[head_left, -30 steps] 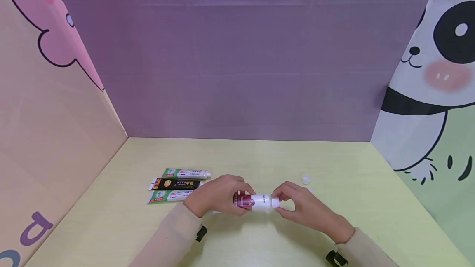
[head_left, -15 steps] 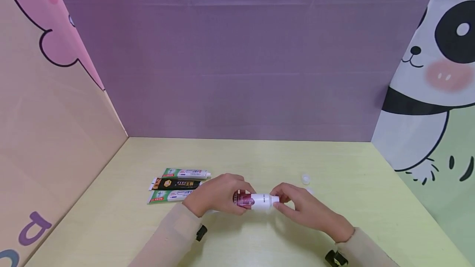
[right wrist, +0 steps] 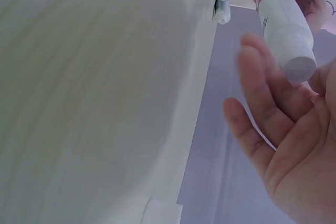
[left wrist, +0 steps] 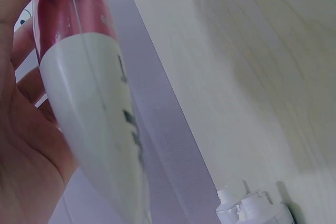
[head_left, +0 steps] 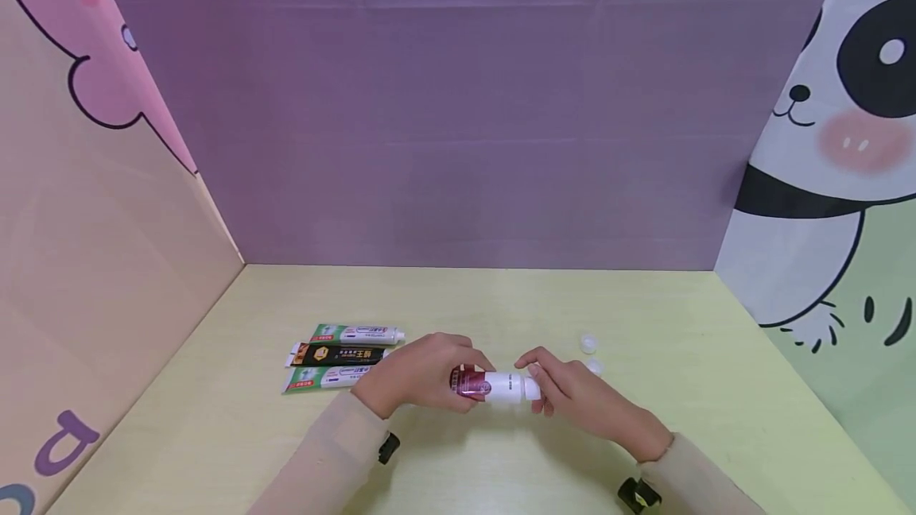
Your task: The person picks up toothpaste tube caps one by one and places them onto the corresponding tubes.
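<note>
A dark red and white toothpaste tube (head_left: 504,388) lies sideways a little above the table, held by my left hand (head_left: 432,372) around its red end. Its white cap (head_left: 532,389) points right, and the cap's flat end shows in the right wrist view. My right hand (head_left: 583,396) is at this cap, thumb beside it and fingers loosely extended around it; the fingertips (right wrist: 252,59) are blurred. In the left wrist view the tube's white body (left wrist: 92,108) passes in front of the left palm.
Left of the hands lie several other toothpaste tubes side by side, including a black one (head_left: 339,355) and a green and white one (head_left: 365,334). Two small white caps (head_left: 588,343) rest beyond the right hand. A purple wall (head_left: 458,118) stands behind the table.
My right hand has gone from pinching the cap to loosened fingers, its index finger now straight past the cap and the thumb rolled forward. The left hand has kept hold of the tube.
</note>
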{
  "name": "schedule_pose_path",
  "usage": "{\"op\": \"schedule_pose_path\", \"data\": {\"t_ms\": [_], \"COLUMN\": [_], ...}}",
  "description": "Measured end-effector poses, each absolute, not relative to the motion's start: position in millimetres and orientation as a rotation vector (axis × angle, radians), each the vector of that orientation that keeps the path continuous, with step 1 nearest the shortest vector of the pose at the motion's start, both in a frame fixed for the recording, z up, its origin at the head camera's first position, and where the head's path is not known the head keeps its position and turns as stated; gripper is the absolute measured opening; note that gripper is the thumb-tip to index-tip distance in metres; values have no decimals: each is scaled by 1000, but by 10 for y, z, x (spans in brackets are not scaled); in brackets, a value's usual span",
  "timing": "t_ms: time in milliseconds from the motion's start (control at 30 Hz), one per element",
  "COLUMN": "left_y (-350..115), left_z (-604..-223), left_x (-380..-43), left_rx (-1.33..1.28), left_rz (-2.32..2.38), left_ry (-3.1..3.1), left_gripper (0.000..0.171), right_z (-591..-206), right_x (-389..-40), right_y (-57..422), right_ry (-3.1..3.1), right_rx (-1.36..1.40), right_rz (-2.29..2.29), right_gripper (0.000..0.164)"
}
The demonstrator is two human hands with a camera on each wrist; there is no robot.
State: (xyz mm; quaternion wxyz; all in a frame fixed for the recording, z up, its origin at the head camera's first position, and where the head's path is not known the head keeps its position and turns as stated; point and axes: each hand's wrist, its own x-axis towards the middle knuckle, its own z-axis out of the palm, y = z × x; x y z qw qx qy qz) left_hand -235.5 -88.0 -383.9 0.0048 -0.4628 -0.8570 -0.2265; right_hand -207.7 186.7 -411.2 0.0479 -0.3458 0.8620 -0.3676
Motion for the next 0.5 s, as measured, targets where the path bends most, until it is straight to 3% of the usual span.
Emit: {"op": "schedule_pose_path", "data": {"t_ms": [500], "left_y": [-910], "left_z": [-3804], "left_x": [-2353], "left_rx": [-1420], "left_rz": [-758], "left_ry": [-2702], "left_gripper": [31], "right_z": [-4060], "right_x": [-2024], "right_y": [1910], "right_ry": [2648], "right_rx": [-983], "right_rz": [-1102], "right_gripper": [35]}}
